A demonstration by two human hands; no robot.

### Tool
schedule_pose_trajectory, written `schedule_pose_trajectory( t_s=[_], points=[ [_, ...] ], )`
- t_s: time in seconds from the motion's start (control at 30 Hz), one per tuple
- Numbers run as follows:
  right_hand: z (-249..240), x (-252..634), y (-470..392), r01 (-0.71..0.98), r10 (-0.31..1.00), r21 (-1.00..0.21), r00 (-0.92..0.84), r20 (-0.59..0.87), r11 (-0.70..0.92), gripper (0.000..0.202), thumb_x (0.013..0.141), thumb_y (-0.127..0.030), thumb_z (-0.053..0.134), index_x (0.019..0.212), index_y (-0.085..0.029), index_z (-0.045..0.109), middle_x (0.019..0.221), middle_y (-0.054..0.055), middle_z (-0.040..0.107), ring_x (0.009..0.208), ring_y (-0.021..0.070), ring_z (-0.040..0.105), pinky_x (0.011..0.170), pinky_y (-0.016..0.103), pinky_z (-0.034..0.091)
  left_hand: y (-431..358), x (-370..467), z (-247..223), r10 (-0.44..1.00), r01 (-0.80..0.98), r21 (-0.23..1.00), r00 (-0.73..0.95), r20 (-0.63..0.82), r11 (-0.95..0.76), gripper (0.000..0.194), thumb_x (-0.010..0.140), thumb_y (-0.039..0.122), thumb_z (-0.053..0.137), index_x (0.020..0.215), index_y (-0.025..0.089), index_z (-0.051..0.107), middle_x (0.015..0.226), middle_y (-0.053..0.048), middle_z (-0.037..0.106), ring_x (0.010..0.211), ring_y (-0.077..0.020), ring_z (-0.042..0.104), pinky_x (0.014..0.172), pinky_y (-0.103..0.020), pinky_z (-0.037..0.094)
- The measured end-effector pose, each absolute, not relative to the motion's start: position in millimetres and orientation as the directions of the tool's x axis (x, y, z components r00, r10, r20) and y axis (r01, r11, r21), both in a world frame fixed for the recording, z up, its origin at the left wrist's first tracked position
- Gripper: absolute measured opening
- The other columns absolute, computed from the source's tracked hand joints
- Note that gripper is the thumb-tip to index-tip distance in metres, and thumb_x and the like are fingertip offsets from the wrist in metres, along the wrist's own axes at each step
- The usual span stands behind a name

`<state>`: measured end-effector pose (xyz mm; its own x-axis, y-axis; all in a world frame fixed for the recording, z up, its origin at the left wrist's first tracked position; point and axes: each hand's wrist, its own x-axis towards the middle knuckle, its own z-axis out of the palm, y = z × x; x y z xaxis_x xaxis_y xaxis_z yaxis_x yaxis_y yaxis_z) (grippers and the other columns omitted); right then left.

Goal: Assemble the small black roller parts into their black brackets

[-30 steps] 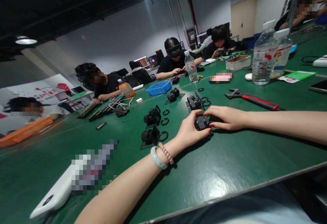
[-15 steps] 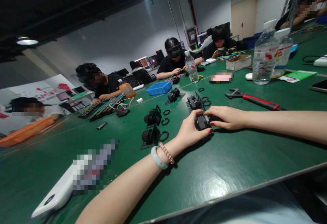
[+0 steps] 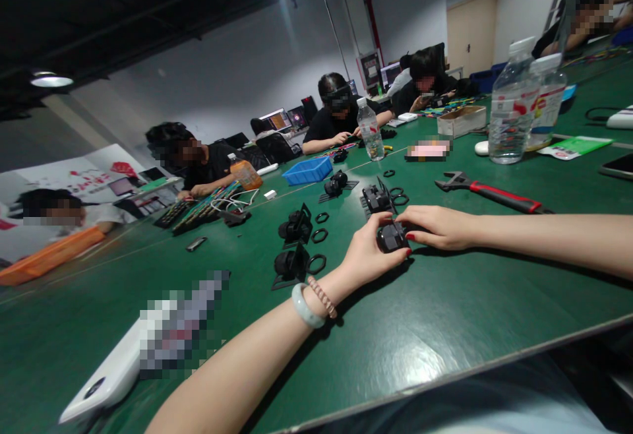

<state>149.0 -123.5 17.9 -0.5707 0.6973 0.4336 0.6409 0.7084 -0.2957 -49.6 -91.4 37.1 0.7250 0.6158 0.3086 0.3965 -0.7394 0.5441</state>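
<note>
My left hand (image 3: pixel 370 249) curls its thumb and fingers around a black plastic fitting (image 3: pixel 391 237) with a flat plate on it, low over the green table. From the other side my right hand (image 3: pixel 442 227) closes its fingers on the plate end of the same fitting; its fingertips are partly hidden. Just beyond my hands stands a similar black fitting (image 3: pixel 376 198), with black hexagonal rings (image 3: pixel 398 195) beside it. To the left are two more fittings, one nearer (image 3: pixel 291 265) and one farther (image 3: pixel 295 225), each with hexagonal nuts (image 3: pixel 316 263) close by.
An adjustable wrench (image 3: pixel 494 193) with red and black handle lies to the right. Water bottles (image 3: pixel 514 107), a blue tray (image 3: pixel 307 170) and a small open box (image 3: pixel 461 121) stand farther back. A white device (image 3: pixel 106 368) lies front left. Several people sit across the table.
</note>
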Motion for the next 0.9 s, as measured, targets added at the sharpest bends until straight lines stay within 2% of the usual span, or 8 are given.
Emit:
schedule_pose_trajectory(
  t_s=[0.63,0.77,0.9],
  points=[
    [16.3,149.7,-124.1,0.663,0.700,-0.274,-0.542,0.465,0.696,0.031,0.088,-0.030,0.036,0.113,-0.013,0.044,0.102,0.012,0.055,0.094,0.0209,0.052,0.081,0.035,0.043,-90.9,-49.4,36.6,0.606,0.383,0.541,0.727,0.323,-0.749,0.055,0.065,0.033,0.065,0.113,0.019,0.042,0.108,-0.006,0.055,0.095,-0.0196,0.055,0.083,-0.032,0.044],
    [16.9,151.4,-125.6,0.648,0.648,-0.217,-0.555,0.522,0.730,0.030,0.088,-0.030,0.037,0.112,-0.015,0.045,0.105,0.011,0.053,0.093,0.0197,0.053,0.079,0.033,0.045,-91.2,-49.7,36.7,0.604,0.377,0.545,0.727,0.326,-0.749,0.056,0.064,0.033,0.066,0.113,0.020,0.042,0.109,-0.006,0.055,0.097,-0.0200,0.055,0.084,-0.032,0.044],
    [16.9,153.1,-127.2,0.625,0.555,-0.103,-0.591,0.585,0.774,0.029,0.086,-0.030,0.039,0.110,-0.015,0.047,0.103,0.011,0.054,0.089,0.0188,0.054,0.077,0.032,0.045,-92.0,-49.3,37.8,0.609,0.370,0.561,0.721,0.330,-0.741,0.056,0.063,0.031,0.067,0.112,0.020,0.043,0.109,-0.006,0.056,0.098,-0.0204,0.055,0.085,-0.033,0.043]
  ],
)
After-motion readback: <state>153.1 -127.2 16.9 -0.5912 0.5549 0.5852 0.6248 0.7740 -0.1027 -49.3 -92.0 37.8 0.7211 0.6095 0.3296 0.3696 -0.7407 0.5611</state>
